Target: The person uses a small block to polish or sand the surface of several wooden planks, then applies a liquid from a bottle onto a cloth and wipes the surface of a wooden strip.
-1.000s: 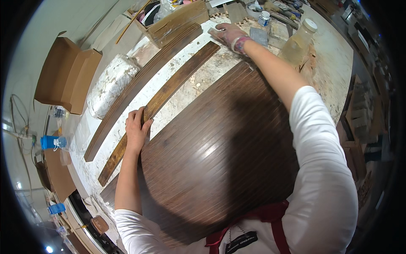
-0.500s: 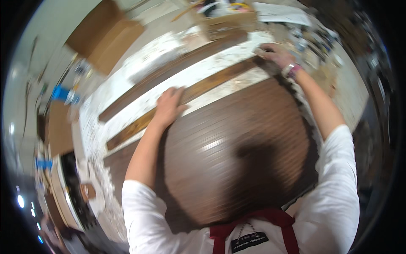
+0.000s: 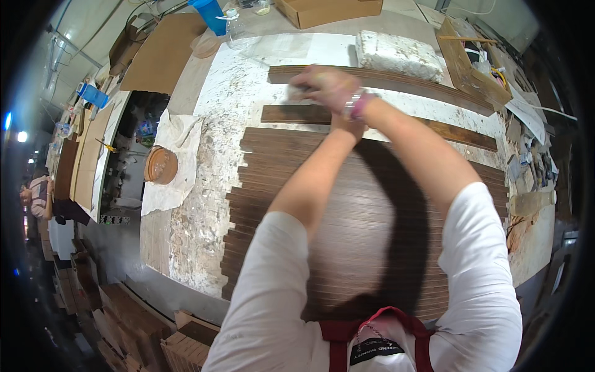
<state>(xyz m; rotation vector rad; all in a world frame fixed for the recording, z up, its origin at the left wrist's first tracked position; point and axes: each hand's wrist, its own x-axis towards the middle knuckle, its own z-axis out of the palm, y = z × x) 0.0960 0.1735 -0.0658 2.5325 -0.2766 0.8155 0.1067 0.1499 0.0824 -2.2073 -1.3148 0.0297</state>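
Observation:
My right hand (image 3: 325, 87), blurred, curls over the left part of a narrow dark wood strip (image 3: 462, 132). A pale edge shows at its fingers, but what it holds is too smeared to name. Under the right wrist, my left hand (image 3: 350, 126) is at the same strip, its fingers hidden. The two forearms meet there. Below them lies a large panel of dark brown wood slats (image 3: 347, 204) with stepped ends. Another brown strip (image 3: 403, 88) lies beyond, parallel to the first.
A white stained block (image 3: 400, 56) and a cardboard box of odds and ends (image 3: 462, 68) stand at the far right. To the left sits a round brown dish (image 3: 161, 165) on a white cloth (image 3: 183, 133). A blue cup (image 3: 209, 15) and clear bottle (image 3: 234, 28) stand far left.
My right hand has swept from the strip's right end to its left part, crossing over my left hand. The view has turned, showing more of the table's left side.

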